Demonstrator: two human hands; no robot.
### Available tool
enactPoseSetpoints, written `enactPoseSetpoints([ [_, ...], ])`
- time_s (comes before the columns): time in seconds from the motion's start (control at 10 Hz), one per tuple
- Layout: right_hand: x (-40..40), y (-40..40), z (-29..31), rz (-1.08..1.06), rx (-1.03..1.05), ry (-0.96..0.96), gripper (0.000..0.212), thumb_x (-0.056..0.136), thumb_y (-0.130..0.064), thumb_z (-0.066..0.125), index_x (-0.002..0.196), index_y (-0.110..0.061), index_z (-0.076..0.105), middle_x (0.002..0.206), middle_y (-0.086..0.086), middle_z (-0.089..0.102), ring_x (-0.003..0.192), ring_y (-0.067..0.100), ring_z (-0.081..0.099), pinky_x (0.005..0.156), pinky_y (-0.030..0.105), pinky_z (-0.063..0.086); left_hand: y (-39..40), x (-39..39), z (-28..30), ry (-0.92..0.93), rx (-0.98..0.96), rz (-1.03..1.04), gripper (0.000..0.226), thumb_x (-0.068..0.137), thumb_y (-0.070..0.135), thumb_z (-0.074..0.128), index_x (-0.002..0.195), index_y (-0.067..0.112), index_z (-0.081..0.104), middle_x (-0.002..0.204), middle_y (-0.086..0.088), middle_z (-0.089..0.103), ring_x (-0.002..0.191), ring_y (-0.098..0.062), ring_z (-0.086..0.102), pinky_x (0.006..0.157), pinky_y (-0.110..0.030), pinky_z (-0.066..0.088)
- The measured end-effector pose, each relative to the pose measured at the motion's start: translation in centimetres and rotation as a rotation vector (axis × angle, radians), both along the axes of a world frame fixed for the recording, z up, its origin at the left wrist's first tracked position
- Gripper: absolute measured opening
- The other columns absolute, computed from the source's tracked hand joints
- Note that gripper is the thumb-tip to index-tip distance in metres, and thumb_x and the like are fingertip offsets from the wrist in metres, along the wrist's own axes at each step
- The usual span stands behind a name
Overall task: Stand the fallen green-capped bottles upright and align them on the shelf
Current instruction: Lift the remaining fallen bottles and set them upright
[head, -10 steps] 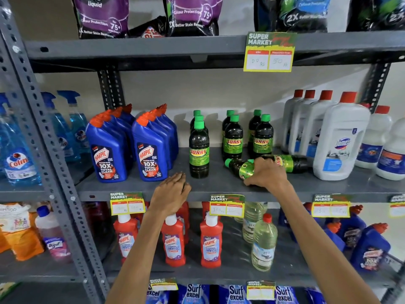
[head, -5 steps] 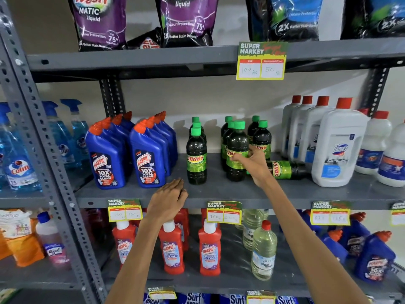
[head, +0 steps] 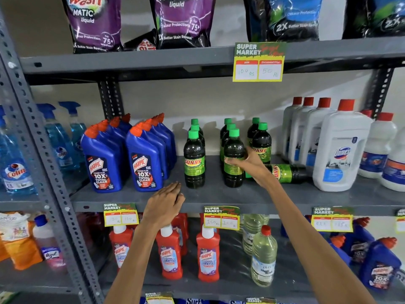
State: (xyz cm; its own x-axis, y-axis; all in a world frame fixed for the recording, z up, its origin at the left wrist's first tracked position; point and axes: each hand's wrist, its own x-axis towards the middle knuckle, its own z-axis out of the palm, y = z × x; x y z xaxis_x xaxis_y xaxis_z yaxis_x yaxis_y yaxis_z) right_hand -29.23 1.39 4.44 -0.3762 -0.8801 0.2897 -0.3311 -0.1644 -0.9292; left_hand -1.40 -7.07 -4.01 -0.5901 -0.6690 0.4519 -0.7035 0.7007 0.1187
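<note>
Dark green-capped Sunny bottles stand in three rows on the grey middle shelf (head: 219,195). My right hand (head: 248,164) grips the front bottle of the middle row (head: 233,150), which stands upright on the shelf. Behind my wrist one green-capped bottle (head: 287,173) lies on its side, base toward the white bottles. The left row's front bottle (head: 194,160) stands alone and upright. The right row (head: 262,141) has two upright bottles. My left hand (head: 165,205) rests palm down on the shelf's front edge, holding nothing.
Blue Harpic bottles (head: 144,161) stand left of the green-capped rows, white red-capped Domex bottles (head: 340,150) to the right. Blue spray bottles (head: 15,163) fill the far left bay. The shelf below holds red Harpic bottles (head: 208,253) and clear bottles (head: 263,257). Price tags (head: 221,217) hang on shelf edges.
My right hand lifted a fallen bottle from the shelf, stood it upright at the front of the middle row, and still holds it. The left hand stayed on the shelf edge.
</note>
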Motion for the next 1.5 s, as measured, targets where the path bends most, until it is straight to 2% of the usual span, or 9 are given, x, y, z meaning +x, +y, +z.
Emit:
enactPoseSetpoints([
  [0.1, 0.3, -0.2, 1.1, -0.137, -0.099, -0.017, 0.076, 0.066, -0.041, 0.086, 0.124, -0.019, 0.043, 0.110, -0.005, 0.058, 0.099, 0.005, 0.058, 0.083, 0.023, 0.049, 0.1, -0.1, 0.1, 0.011, -0.003, 0.009, 0.058, 0.098, 0.042, 0.025, 0.145, 0.014, 0.041, 0.153, -0.002, 0.040, 0.140, -0.014, 0.037, 0.114, -0.027, 0.024],
  [0.2, 0.2, -0.7, 1.7, -0.219, -0.168, -0.002, 0.065, 0.067, -0.037, 0.086, 0.118, -0.013, 0.053, 0.107, 0.001, 0.062, 0.095, 0.011, 0.061, 0.082, 0.027, 0.052, 0.3, -0.1, 0.3, 0.021, 0.002, 0.009, 0.055, 0.098, 0.038, 0.028, 0.145, 0.013, 0.041, 0.153, -0.002, 0.040, 0.140, -0.014, 0.037, 0.114, -0.027, 0.025],
  [0.3, -0.5, -1.1, 1.4, -0.138, -0.193, -0.113, 0.048, 0.073, -0.023, 0.082, 0.115, -0.006, 0.064, 0.106, 0.008, 0.071, 0.094, 0.016, 0.067, 0.087, 0.031, 0.055, 0.4, -0.2, 0.3, 0.024, -0.002, 0.010, 0.050, 0.101, 0.034, 0.033, 0.145, 0.013, 0.041, 0.153, -0.001, 0.039, 0.141, -0.014, 0.036, 0.114, -0.027, 0.025],
  [0.5, -1.3, -1.5, 1.2, -0.026, -0.185, -0.190, 0.040, 0.083, -0.015, 0.069, 0.121, -0.004, 0.066, 0.110, 0.009, 0.074, 0.103, 0.019, 0.069, 0.086, 0.029, 0.052, 0.6, -0.2, 0.4, 0.040, 0.013, 0.026, 0.055, 0.097, 0.039, 0.028, 0.144, 0.016, 0.043, 0.152, 0.001, 0.041, 0.140, -0.012, 0.037, 0.112, -0.028, 0.029],
  [1.1, -1.2, -0.4, 1.3, 0.025, -0.172, -0.194, 0.041, 0.087, -0.013, 0.068, 0.127, -0.005, 0.063, 0.114, 0.008, 0.073, 0.104, 0.015, 0.070, 0.084, 0.023, 0.055, 0.8, -0.4, 0.4, 0.064, 0.019, 0.044, 0.047, 0.101, 0.033, 0.037, 0.145, 0.017, 0.042, 0.152, 0.002, 0.040, 0.140, -0.012, 0.037, 0.112, -0.029, 0.029],
  [1.2, -0.9, 0.0, 1.4, 0.012, -0.170, -0.173, 0.047, 0.086, -0.014, 0.070, 0.130, -0.004, 0.060, 0.117, 0.008, 0.071, 0.106, 0.015, 0.069, 0.090, 0.026, 0.056, 1.0, -0.5, 0.4, 0.067, 0.018, 0.044, 0.047, 0.101, 0.033, 0.037, 0.144, 0.017, 0.042, 0.152, 0.003, 0.041, 0.140, -0.012, 0.037, 0.112, -0.030, 0.030],
  [1.3, -1.2, 0.6, 1.2, 0.027, -0.150, -0.129, 0.056, 0.084, -0.018, 0.073, 0.135, -0.006, 0.054, 0.120, 0.004, 0.069, 0.108, 0.011, 0.067, 0.091, 0.022, 0.054, 1.0, -0.6, 0.4, 0.069, 0.020, 0.044, 0.047, 0.100, 0.032, 0.037, 0.145, 0.017, 0.042, 0.152, 0.003, 0.041, 0.140, -0.012, 0.037, 0.112, -0.030, 0.030],
  [1.4, -2.1, 2.4, 1.5, -0.002, -0.110, 0.061, 0.064, 0.085, -0.024, 0.073, 0.141, -0.009, 0.045, 0.124, -0.003, 0.062, 0.111, 0.006, 0.061, 0.090, 0.014, 0.050, 0.7, -0.5, 0.3, 0.062, 0.014, 0.049, 0.047, 0.100, 0.033, 0.037, 0.145, 0.018, 0.042, 0.152, 0.003, 0.041, 0.140, -0.012, 0.038, 0.112, -0.030, 0.030],
  [1.5, -5.2, 4.3, 1.8, -0.167, -0.046, 0.505, 0.058, 0.085, -0.008, 0.069, 0.139, -0.010, 0.050, 0.134, 0.004, 0.059, 0.121, 0.019, 0.058, 0.101, 0.023, 0.042, 0.6, -0.5, 0.2, 0.063, 0.011, 0.053, 0.047, 0.100, 0.034, 0.037, 0.145, 0.018, 0.042, 0.152, 0.003, 0.041, 0.139, -0.012, 0.038, 0.112, -0.030, 0.031],
])
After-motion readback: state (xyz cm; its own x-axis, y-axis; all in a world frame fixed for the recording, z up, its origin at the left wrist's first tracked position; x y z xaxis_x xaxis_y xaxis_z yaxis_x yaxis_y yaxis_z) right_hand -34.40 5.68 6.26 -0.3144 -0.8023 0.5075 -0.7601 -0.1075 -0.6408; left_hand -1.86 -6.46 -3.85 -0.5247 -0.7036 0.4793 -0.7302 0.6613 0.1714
